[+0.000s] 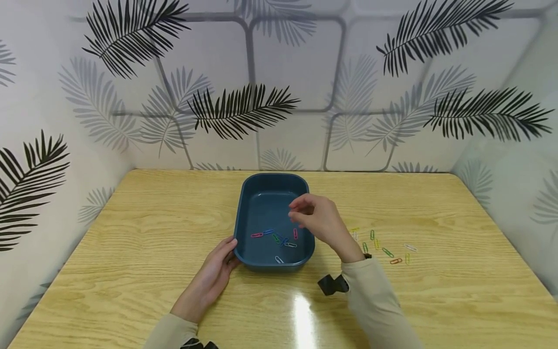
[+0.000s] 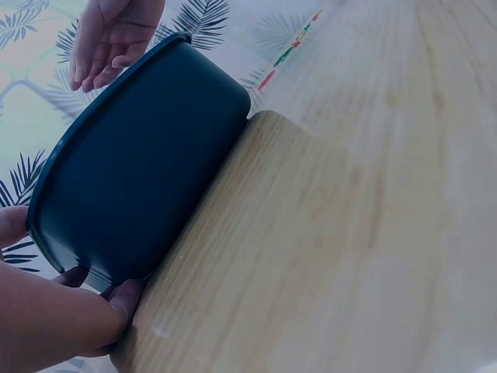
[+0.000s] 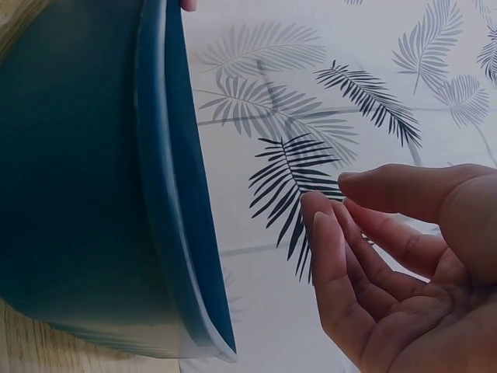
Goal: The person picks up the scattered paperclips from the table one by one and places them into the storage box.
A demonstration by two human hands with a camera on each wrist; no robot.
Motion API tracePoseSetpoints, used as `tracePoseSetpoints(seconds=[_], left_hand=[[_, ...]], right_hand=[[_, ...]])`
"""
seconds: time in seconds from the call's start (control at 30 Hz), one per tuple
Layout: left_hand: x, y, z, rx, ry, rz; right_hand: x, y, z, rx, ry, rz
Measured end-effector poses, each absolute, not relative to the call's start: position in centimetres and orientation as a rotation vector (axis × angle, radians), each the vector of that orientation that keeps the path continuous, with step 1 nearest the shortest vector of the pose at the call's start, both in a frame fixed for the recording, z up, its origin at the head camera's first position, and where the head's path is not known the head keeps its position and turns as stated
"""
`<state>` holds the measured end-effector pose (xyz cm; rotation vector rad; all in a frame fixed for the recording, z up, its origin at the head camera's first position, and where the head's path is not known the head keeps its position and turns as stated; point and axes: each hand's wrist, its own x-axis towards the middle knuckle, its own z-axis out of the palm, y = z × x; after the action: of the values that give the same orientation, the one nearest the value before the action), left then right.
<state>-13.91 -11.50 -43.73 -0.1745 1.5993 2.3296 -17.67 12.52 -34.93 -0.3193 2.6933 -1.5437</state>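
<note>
A dark blue rectangular bin [image 1: 272,206] stands on the table with several coloured paper clips [image 1: 276,238] scattered on its floor. My left hand [image 1: 213,274] holds its near left corner, thumb at the rim and fingers against the outer wall, as the left wrist view also shows on the bin [image 2: 147,171]. Above the right part of the bin hovers my right hand [image 1: 320,220], fingers loosely bent, apart from the rim. In the right wrist view, thumb and forefinger of the right hand [image 3: 396,264] come near each other with nothing visible held.
To the right of the bin, several loose paper clips [image 1: 387,252] in green, yellow, white and red lie on the wooden table [image 1: 152,242]. A wall [image 1: 287,63] patterned with leaves rises behind the table's far edge.
</note>
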Motion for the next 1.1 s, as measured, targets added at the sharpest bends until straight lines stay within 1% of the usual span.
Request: tracePoseSetpoints(seconds=[0.7,0.9,1.1], left_hand=[[-13.9,-11.5,-43.9,-0.193,1.596,2.35],[-13.9,-11.6,-43.9,-0.194,1.595,2.345],[-14.0,-11.6,-43.8,-0.185,1.591,2.341]], right_hand=[[-17.8,12.6,-35.3,-0.335,2.692,-1.521],[-17.8,14.3,-35.9,-0.331,2.683,-1.533],[-17.9,16.9,-36.3,-0.343,2.762,-1.446]])
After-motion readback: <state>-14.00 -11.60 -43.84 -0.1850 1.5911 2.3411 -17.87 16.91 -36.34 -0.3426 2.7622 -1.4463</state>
